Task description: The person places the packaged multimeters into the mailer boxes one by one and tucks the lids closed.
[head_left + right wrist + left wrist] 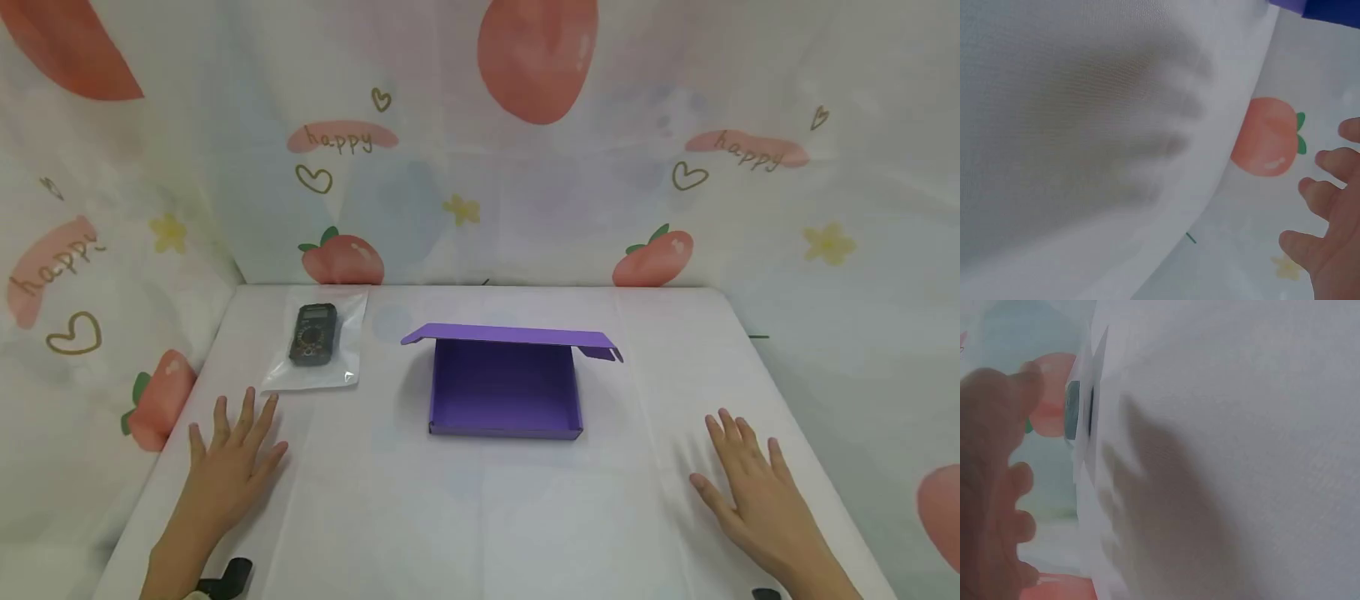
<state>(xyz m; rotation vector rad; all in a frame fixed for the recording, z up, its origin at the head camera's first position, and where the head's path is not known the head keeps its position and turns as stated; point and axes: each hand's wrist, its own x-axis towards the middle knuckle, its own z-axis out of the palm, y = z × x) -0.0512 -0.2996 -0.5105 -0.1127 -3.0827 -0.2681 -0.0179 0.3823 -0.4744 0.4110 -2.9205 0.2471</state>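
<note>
In the head view, a purple cardboard box (pixel 506 387) stands mid-table with its lid raised and its front open toward me. To its left lies a black digital multimeter (pixel 312 335) inside a clear plastic bag (pixel 345 367). My left hand (pixel 228 471), fingers spread and holding nothing, is just below the bag's near edge. On the far right side, my right hand (pixel 761 492) has its fingers extended, also with nothing in it. Both wrist views show the hands over the cloth, casting shadows; a corner of the purple box (pixel 1332 11) appears in the right one.
A white cloth covers the table (pixel 555 517). Behind and at both sides hangs a printed curtain (pixel 525 167) with peaches, hearts and flowers, meeting the table's edges. Black wrist-camera parts (pixel 228 577) show at the left wrist.
</note>
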